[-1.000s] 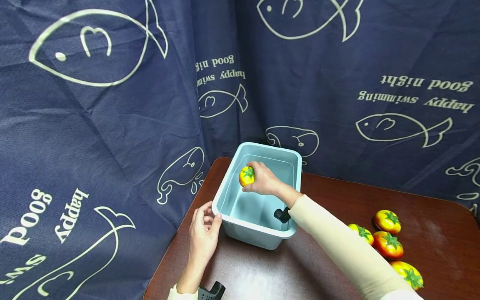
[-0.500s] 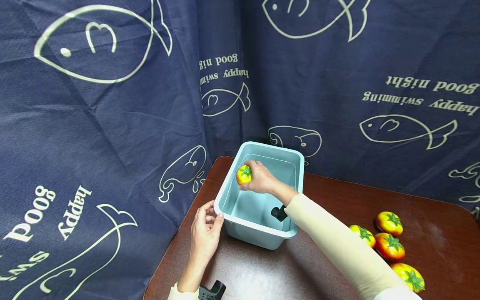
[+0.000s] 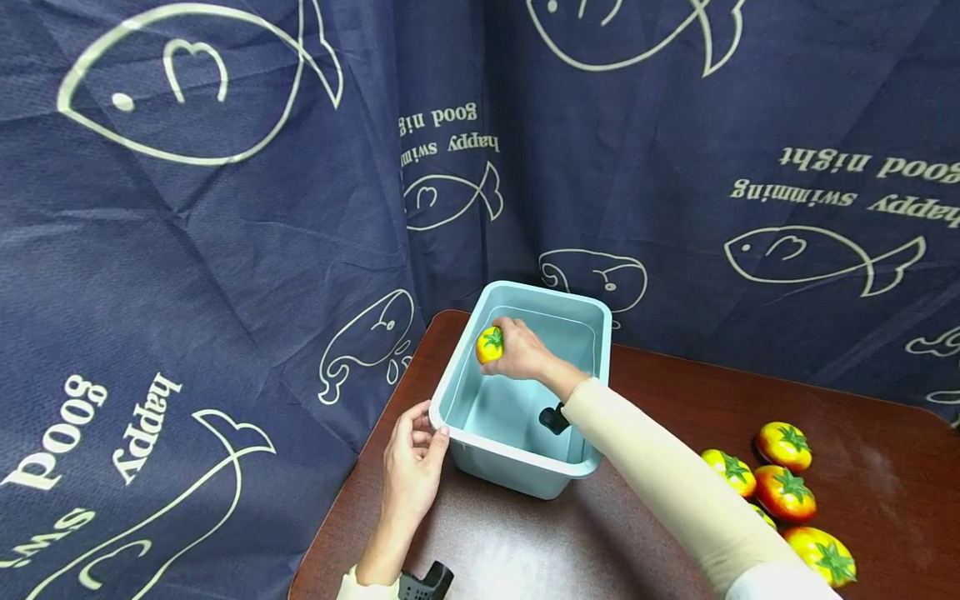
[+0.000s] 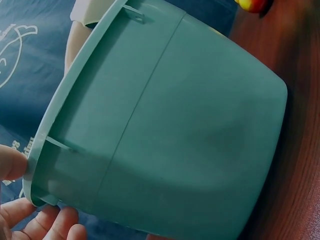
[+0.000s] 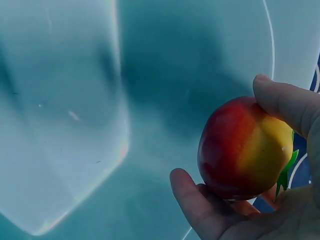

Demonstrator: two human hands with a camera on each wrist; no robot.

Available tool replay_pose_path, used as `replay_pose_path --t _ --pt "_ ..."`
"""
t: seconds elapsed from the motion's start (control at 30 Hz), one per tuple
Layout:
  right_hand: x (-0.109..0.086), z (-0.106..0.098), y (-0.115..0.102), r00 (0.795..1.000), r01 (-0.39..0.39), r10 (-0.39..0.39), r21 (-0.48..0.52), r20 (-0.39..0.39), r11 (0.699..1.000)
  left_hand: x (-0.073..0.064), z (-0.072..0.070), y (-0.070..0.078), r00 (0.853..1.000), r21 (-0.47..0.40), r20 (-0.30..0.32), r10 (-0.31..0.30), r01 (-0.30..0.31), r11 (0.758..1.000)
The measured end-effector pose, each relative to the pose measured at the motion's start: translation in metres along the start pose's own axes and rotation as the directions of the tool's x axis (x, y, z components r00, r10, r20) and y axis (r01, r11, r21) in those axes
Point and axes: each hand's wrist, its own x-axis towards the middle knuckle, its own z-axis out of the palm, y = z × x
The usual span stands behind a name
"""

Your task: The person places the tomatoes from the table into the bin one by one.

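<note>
A light-blue plastic bin stands on the table. My right hand is inside it, near the left wall, and holds a red-and-yellow tomato with a green leafy top. The right wrist view shows the thumb on one side of the tomato and fingers on the other, above the bin's inner floor. My left hand grips the bin's near-left corner. In the left wrist view its thumb lies on the rim and its fingers curl below.
Several more tomatoes cluster on the brown table at the right, partly behind my right sleeve. A blue curtain with fish prints hangs along the left and back. Black wrist devices sit under both wrists.
My right hand has shifted slightly toward the bin's left wall with the tomato. The sleeve has moved a little, uncovering part of another tomato. The left hand stays on the rim.
</note>
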Motion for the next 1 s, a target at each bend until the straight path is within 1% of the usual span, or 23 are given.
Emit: replay_pose_path --t 0.37,0.53,0.6,0.77,0.87,1.0 --pt "0.008 0.009 -0.002 0.998 -0.058 0.058 -0.025 0.030 0.998 -0.001 0.000 0.001 1.000 -0.015 0.004 -0.021 0.021 1.000" --pt "0.010 0.010 -0.002 0.998 -0.063 0.064 -0.036 0.029 0.997 0.000 0.000 0.001 1.000 -0.012 0.004 -0.013 0.013 1.000" --pt "0.010 0.010 -0.002 0.998 -0.062 0.063 -0.039 0.030 0.997 0.000 0.000 0.001 1.000 -0.014 0.002 -0.001 0.001 1.000" --pt "0.009 0.011 -0.002 0.994 -0.083 0.086 -0.051 0.061 0.995 0.000 0.001 0.002 1.000 -0.007 0.002 0.002 -0.002 1.000" --pt "0.009 0.013 -0.002 0.992 -0.098 0.103 -0.066 0.078 0.993 -0.001 0.001 0.002 1.000 -0.004 0.007 -0.013 0.013 1.000" --pt "0.008 0.017 -0.002 0.988 -0.115 0.122 -0.079 0.092 0.990 -0.002 0.001 0.001 1.000 -0.010 0.005 -0.013 0.013 1.000"
